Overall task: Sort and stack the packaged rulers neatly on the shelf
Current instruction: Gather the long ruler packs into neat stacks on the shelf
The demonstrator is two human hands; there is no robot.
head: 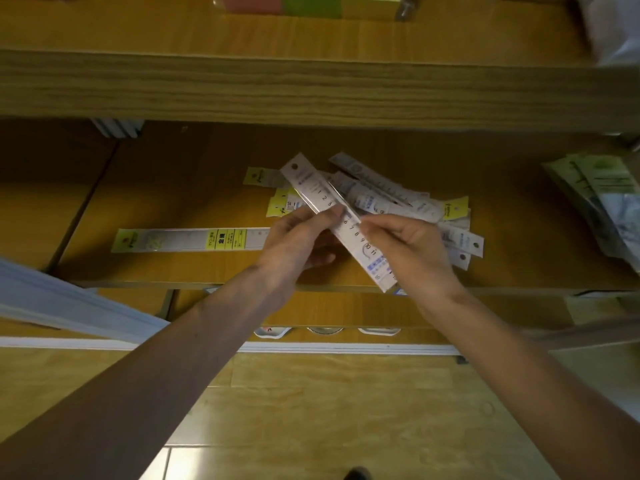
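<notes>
Both hands hold one white packaged ruler [320, 194] slanting from upper left to lower right above the wooden shelf [173, 268]. My left hand [298, 240] pinches it near the middle from the left. My right hand [405, 247] pinches its right edge. Behind them lies a loose pile of packaged rulers [391, 199], white ones and yellow-headed ones crossing each other. A long ruler with a yellow label [194, 240] lies flat on the shelf to the left, its right end hidden by my left hand.
An upper shelf board [311, 88] overhangs the work area, with pink and green items [280, 3] on top. Green-printed packets [599, 199] lean at the shelf's right. A white slanted edge [69, 299] juts in at lower left. Wooden floor lies below.
</notes>
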